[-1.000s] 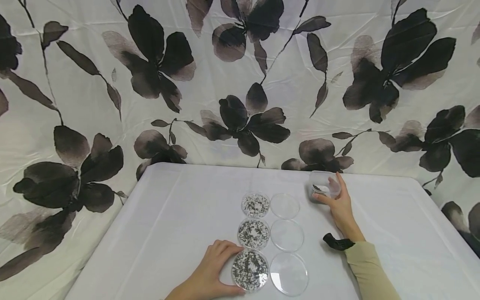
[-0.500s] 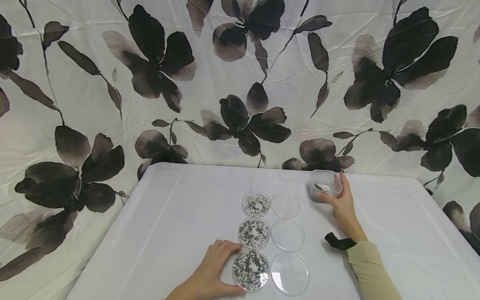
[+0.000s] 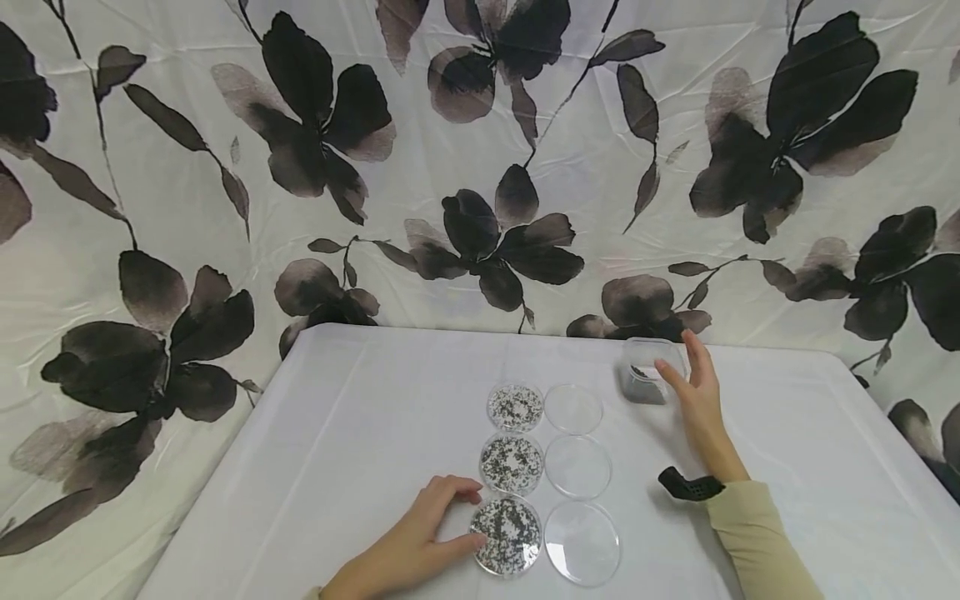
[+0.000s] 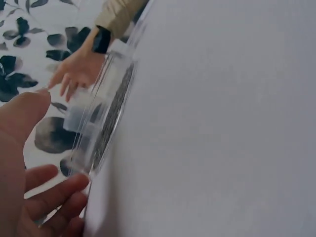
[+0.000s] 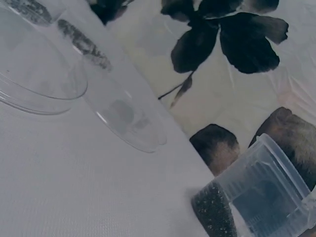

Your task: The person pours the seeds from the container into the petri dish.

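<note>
My left hand has loosened beside the nearest petri dish, which holds scattered dark granules. In the left wrist view its thumb stands away from the dish, while the fingertips lie close to the rim; whether they touch I cannot tell. Behind it are two more speckled petri dishes, a middle one and a far one. My right hand, fingers spread, is just right of a clear plastic tub with dark granules at its bottom. Nothing is in that hand's grasp.
Three clear round lids or dishes, a near one, a middle one and a far one, lie right of the speckled dishes. The white table ends at the back against a floral cloth.
My right hand has let go of the tub and drawn back to the right. My left hand has released the nearest dish, its fingers moving slightly away from the rim. The tub stays put.
</note>
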The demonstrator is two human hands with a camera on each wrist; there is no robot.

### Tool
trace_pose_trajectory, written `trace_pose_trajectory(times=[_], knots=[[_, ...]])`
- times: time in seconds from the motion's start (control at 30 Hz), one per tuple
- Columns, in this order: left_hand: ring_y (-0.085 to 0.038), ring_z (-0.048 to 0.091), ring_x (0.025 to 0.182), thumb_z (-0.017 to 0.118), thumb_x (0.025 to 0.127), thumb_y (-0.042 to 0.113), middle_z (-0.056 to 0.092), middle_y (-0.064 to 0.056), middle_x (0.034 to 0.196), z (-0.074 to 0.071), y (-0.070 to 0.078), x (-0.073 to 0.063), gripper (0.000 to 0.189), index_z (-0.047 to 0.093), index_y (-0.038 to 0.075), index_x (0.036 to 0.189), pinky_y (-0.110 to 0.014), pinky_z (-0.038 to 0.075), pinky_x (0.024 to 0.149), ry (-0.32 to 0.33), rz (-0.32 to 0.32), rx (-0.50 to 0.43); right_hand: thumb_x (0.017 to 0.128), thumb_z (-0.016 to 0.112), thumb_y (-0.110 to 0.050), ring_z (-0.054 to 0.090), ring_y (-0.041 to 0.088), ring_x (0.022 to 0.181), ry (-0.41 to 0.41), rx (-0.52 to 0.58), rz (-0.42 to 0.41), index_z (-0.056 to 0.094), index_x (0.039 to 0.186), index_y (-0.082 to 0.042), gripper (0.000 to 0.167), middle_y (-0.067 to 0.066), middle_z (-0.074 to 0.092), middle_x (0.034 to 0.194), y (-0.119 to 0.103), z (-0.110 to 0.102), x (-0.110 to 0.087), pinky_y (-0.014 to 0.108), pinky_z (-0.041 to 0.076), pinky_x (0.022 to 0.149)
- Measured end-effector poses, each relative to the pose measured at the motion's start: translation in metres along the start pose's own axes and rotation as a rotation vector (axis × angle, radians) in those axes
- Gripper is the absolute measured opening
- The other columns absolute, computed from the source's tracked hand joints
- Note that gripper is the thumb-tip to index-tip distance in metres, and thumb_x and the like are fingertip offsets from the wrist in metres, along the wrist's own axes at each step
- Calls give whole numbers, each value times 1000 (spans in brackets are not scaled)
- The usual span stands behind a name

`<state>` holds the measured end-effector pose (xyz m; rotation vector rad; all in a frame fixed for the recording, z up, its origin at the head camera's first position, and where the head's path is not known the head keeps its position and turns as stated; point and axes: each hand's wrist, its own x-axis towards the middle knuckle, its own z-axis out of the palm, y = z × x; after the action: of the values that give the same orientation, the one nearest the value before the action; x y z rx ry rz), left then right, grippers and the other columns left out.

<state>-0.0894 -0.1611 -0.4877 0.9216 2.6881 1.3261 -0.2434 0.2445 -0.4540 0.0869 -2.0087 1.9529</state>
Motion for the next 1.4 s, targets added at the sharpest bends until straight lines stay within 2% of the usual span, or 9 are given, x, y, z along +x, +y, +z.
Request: trace_pose_trajectory(times=[0.13,0.3,0.57,0.63,0.8,1.0,1.13,1.27,1.4], knots=[[-15,58,105,68,95,32,60,4,117,-13,-4,8,51,48,11,136,-33,48,94,-21,32,-54,92,65,1,13,19,151,15,-87,-108,29,154,-2,72,13,26,160,-7,0,-2,25,9,120],[-17,62,97,68,96,27,63,-2,113,-30,-13,22,49,49,7,136,-33,51,85,-14,68,-63,90,66,7,21,18,148,1,-87,-222,39,149,1,65,15,37,155,-17,7,-7,23,13,119],[-16,62,98,66,97,23,64,-6,115,-49,-30,45,45,51,7,136,-38,51,83,27,21,-75,87,62,17,35,24,142,-75,-47,-316,44,137,15,53,29,43,145,-50,27,-23,28,20,119],[-18,62,99,67,96,21,64,-7,116,-52,-35,53,45,51,6,136,-39,51,84,44,19,-69,87,61,19,39,26,139,-104,-27,-339,45,135,17,50,33,43,142,-51,32,-25,29,23,118],[-24,61,104,70,94,19,64,-6,118,-56,-45,75,47,52,5,136,-44,49,86,76,6,-53,87,61,19,45,27,132,-176,-41,-354,47,132,17,47,37,44,138,-45,43,-31,27,29,114],[-27,57,114,74,91,19,62,-4,126,-52,-56,104,54,52,6,138,-47,46,92,69,-21,-39,87,63,17,49,19,129,-228,-54,-325,50,136,11,51,30,49,139,-16,49,-30,21,32,110],[-30,52,122,79,85,13,56,-6,136,-49,-58,120,64,49,7,141,-50,42,99,34,-26,-74,89,65,11,47,17,131,-285,-67,-291,52,136,6,49,25,51,140,-3,52,-31,18,30,110],[-28,47,129,82,80,9,50,-4,144,-47,-62,133,75,46,13,145,-48,37,107,-31,-56,-121,91,66,5,42,28,135,-351,-101,-259,53,136,6,47,23,51,141,6,54,-32,18,28,112],[-24,44,132,84,78,11,48,0,146,-43,-68,145,80,45,16,148,-43,33,113,-83,-98,-138,92,66,2,40,36,135,-363,-156,-203,51,137,5,48,22,50,142,12,55,-33,31,26,116]])
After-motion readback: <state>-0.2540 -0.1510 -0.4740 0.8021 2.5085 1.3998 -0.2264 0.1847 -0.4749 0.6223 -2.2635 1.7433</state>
